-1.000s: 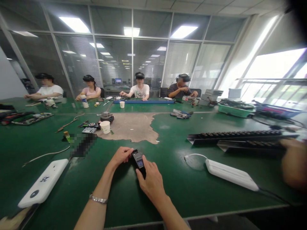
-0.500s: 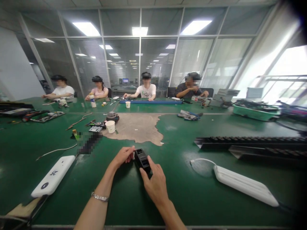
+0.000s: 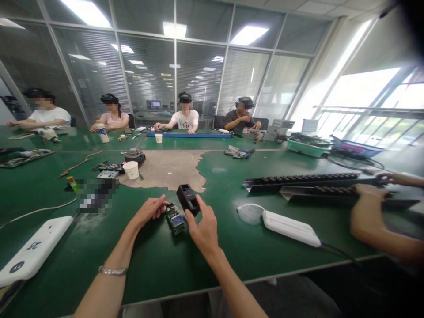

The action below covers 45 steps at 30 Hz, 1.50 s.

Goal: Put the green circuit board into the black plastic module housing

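Head view: the black housing [image 3: 186, 199] has just come away from the circuit board [image 3: 175, 218] with the small screen, so the two are now separate parts, side by side, with the board's components exposed. The right hand [image 3: 206, 223] holds the housing between thumb and fingers, tilted, just beyond and to the right of the board. The left hand [image 3: 149, 212] has its fingers drawn close together at the far end of the board; whether they grip it or only touch it cannot be told. The board is between the hands, low over the green table [image 3: 281, 260]; its contact with the surface cannot be confirmed. Beyond it lies a brown sheet [image 3: 172, 170], with a paper cup [image 3: 131, 170] at its left side. A white device [image 3: 36, 248] is at the left, and a white case [image 3: 291, 228] with a cable is at the right. Beyond the case, a co-worker's arm [image 3: 372, 218] extends to the black channels [image 3: 304, 180]. Four people sit along the far side, in front of a glass partition [image 3: 202, 73]; windows [image 3: 371, 90] are at the right.
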Each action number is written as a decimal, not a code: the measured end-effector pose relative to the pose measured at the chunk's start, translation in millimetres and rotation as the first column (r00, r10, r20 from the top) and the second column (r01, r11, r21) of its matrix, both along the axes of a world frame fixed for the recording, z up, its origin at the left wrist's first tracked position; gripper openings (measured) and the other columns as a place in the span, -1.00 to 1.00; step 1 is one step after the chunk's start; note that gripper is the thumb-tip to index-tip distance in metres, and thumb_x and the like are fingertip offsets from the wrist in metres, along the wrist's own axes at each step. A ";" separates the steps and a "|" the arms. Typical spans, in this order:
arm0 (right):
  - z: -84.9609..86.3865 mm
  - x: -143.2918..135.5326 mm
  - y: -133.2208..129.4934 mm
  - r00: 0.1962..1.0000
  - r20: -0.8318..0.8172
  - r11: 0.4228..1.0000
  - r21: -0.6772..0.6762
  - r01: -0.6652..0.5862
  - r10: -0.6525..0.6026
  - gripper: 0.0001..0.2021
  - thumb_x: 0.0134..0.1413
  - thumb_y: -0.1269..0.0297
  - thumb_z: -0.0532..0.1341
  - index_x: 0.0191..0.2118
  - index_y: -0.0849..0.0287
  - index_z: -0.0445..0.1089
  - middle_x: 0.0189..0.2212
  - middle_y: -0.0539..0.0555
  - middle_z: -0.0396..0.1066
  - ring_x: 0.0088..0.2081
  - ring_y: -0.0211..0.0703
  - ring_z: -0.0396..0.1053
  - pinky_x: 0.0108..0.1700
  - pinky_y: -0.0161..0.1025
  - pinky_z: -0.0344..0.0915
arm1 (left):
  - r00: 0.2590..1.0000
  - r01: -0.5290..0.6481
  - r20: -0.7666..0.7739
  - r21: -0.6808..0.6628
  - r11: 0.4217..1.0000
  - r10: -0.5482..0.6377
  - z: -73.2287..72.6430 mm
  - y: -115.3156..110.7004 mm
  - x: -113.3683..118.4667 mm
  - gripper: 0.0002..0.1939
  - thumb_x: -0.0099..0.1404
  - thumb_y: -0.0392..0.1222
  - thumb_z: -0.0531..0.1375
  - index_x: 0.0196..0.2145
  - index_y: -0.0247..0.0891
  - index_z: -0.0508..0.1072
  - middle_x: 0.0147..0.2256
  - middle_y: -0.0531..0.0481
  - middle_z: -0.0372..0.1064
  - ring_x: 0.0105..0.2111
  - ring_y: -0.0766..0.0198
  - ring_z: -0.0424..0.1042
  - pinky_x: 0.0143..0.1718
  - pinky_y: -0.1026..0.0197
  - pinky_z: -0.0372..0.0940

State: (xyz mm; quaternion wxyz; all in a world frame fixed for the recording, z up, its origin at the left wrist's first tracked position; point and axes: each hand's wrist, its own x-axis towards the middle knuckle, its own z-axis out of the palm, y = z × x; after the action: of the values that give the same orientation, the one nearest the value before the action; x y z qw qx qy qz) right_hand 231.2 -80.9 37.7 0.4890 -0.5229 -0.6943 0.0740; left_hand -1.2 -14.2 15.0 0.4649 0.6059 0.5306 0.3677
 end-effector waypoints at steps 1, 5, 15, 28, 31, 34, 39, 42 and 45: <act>-4.2 6.4 4.9 0.999 0.022 0.999 -0.021 0.027 -0.026 -0.46 0.19 0.21 0.17 0.25 0.30 0.21 0.05 0.25 0.40 -0.02 0.06 0.35 0.08 -0.02 0.27 | 1.000 0.002 -0.014 -0.002 1.000 -0.002 -0.1 0.2 -0.1 -0.25 0.26 0.40 -0.01 -0.16 -0.41 0.53 -0.53 0.04 0.32 -0.65 0.41 0.20 -0.67 0.35 0.05; -25.4 24.6 17.2 0.984 0.168 0.985 -0.151 0.079 -0.054 -0.45 0.14 0.24 0.20 0.23 0.31 0.23 0.03 0.25 0.43 -0.05 0.08 0.38 0.05 0.00 0.29 | 0.999 0.006 -0.052 -0.003 1.000 -0.006 -2.0 2.5 -1.0 -0.26 0.26 0.39 0.00 -0.16 -0.42 0.54 -0.53 0.02 0.34 -0.64 0.41 0.21 -0.67 0.35 0.07; -31.4 21.5 11.5 0.986 0.165 0.988 -0.150 0.024 0.001 -0.49 0.15 0.25 0.19 0.20 0.31 0.26 0.05 0.26 0.40 0.01 0.08 0.37 0.09 0.02 0.28 | 0.997 -0.003 -0.082 0.013 1.000 0.004 -7.9 8.1 -3.9 -0.31 0.27 0.37 0.03 -0.35 -0.41 0.51 -0.59 0.03 0.32 -0.68 0.41 0.23 -0.70 0.36 0.08; 6.3 -28.4 -17.1 0.987 0.114 0.985 -0.144 -0.099 0.116 -0.47 0.12 0.23 0.22 0.20 0.28 0.28 0.02 0.24 0.43 0.00 0.06 0.39 0.05 -0.06 0.33 | 0.998 -0.010 0.060 -0.007 1.000 0.010 -6.2 6.9 -4.8 -0.27 0.26 0.42 -0.02 -0.25 -0.39 0.48 -0.55 0.02 0.36 -0.66 0.39 0.30 -0.69 0.37 0.13; 10.0 -35.2 -19.0 0.973 0.197 0.985 -0.144 -0.092 0.120 -0.49 0.12 0.24 0.22 0.19 0.28 0.29 -0.02 0.21 0.46 -0.02 0.06 0.39 0.08 -0.04 0.30 | 0.998 -0.001 0.055 0.005 1.000 0.001 -5.1 7.0 -5.3 -0.28 0.26 0.43 -0.05 -0.40 -0.36 0.44 -0.57 0.03 0.34 -0.67 0.40 0.30 -0.68 0.37 0.13; 10.1 -39.0 -21.7 0.953 0.279 0.985 -0.159 -0.074 0.117 -0.50 0.14 0.25 0.19 0.19 0.27 0.28 -0.03 0.20 0.46 -0.04 0.07 0.39 0.05 -0.05 0.31 | 1.000 0.013 0.022 0.018 1.000 -0.013 -5.4 7.0 -6.2 -0.24 0.28 0.44 -0.12 -0.44 -0.36 0.43 -0.56 0.00 0.35 -0.68 0.40 0.29 -0.69 0.36 0.12; -13.9 -40.8 -20.7 0.932 0.350 0.985 -0.170 -0.035 0.093 -0.49 0.16 0.25 0.13 0.21 0.35 0.25 0.01 0.28 0.43 0.00 0.12 0.39 0.04 -0.01 0.33 | 0.999 -0.036 -0.032 0.049 0.998 0.037 -12.2 10.0 -9.5 -0.26 0.27 0.41 -0.04 -0.28 -0.39 0.53 -0.59 0.04 0.32 -0.70 0.42 0.26 -0.69 0.37 0.09; -29.3 -39.7 -16.0 0.925 0.364 0.992 -0.110 -0.069 0.105 -0.50 0.18 0.21 0.11 0.21 0.30 0.25 0.01 0.26 0.42 0.00 0.12 0.39 0.00 -0.03 0.35 | 0.997 -0.042 -0.060 0.071 0.997 0.046 -14.2 10.8 -11.8 -0.30 0.26 0.38 0.00 -0.31 -0.38 0.54 -0.64 0.06 0.29 -0.70 0.40 0.27 -0.68 0.36 0.09; -35.2 -37.2 -12.6 0.919 0.380 0.993 -0.078 -0.084 0.108 -0.52 0.19 0.14 0.12 0.17 0.28 0.29 0.00 0.27 0.43 -0.02 0.13 0.40 -0.02 -0.02 0.37 | 0.996 -0.019 -0.080 0.082 0.996 0.025 -12.2 8.4 -13.2 -0.36 0.22 0.36 0.09 -0.45 -0.36 0.52 -0.68 0.06 0.28 -0.71 0.38 0.27 -0.67 0.35 0.08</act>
State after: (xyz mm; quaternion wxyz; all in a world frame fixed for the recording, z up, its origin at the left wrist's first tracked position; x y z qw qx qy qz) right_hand 194.0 -93.6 2.5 0.3236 -0.5069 -0.7988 0.0148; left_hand -14.4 -5.7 2.7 0.4140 0.6329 0.5403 0.3690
